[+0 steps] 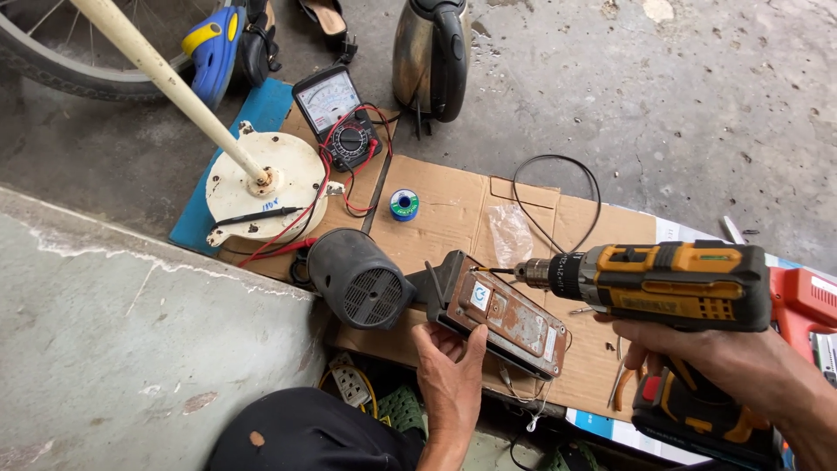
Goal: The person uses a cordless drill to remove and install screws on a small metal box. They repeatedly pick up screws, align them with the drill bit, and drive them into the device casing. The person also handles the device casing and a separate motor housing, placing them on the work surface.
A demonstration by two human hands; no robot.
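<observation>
1. Right hand [741, 362]: its grip is clamped around the handle of a yellow-and-black cordless drill [671, 283], which lies level and points left.
2. Drill bit [497, 271]: its tip meets the upper left corner of a rusty rectangular metal plate [510, 316], beside a small white sticker.
3. Left hand [451, 375]: it reaches up from below, its grip closed on the near edge of the plate, thumb on the face and fingers underneath, so that the plate is held tilted above the cardboard [453, 209].
4. Dark grey fan motor housing [357, 277]: it lies just left of the plate, its vented end toward the camera.
5. Cardboard sheet: it is spread flat on the concrete floor [680, 105] and carries the work; a loop of black wire [558, 196] and a small clear plastic bag [510, 234] rest on it above the plate.
6. Small spool of solder [404, 204]: it lies on the cardboard, left of the wire loop.
7. Round white fan base [261, 187] with a cream pole: it stands at upper left, with an analogue multimeter [336, 113] and its red and black leads just beside it.
8. Steel electric kettle [432, 57]: it stands on the floor at the top edge.
9. Red tool [806, 301]: it is partly visible behind the drill at the right edge.
</observation>
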